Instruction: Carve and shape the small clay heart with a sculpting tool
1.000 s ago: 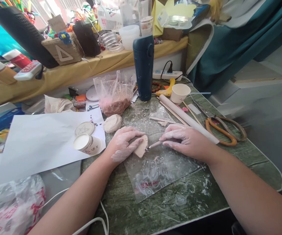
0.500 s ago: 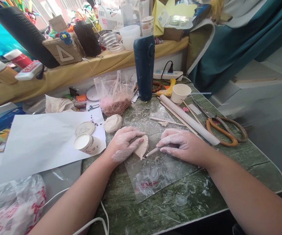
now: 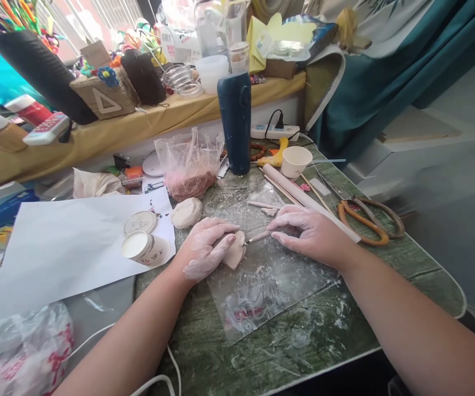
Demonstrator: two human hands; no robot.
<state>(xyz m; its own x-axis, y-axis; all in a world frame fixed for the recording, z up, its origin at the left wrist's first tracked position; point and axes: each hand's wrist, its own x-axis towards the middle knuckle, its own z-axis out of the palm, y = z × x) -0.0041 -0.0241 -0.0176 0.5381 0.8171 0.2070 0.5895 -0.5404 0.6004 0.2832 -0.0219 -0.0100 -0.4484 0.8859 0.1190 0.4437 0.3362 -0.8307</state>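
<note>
A flat, pale clay piece with a curved edge lies on a clear plastic sheet. My left hand, dusted white, is closed over its left side, fingers and thumb holding it down. In my right hand I pinch a thin clay-modelling tool with a light handle and a dark, narrow tip. The tip touches the clay's right edge. Up and left of my left hand sits a round lump of pale clay. Beyond my right hand lie a thin stick and a clay scrap.
A blue bottle stands behind a bag of pinkish clay. At right lie a rolling pin and orange-handled scissors, near a paper cup. Another cup rests on white paper at left.
The tool's tip has moved from the clay's near corner up along its right edge, with my right hand moving away from me. My left hand stays on the clay. The view has shifted slightly.
</note>
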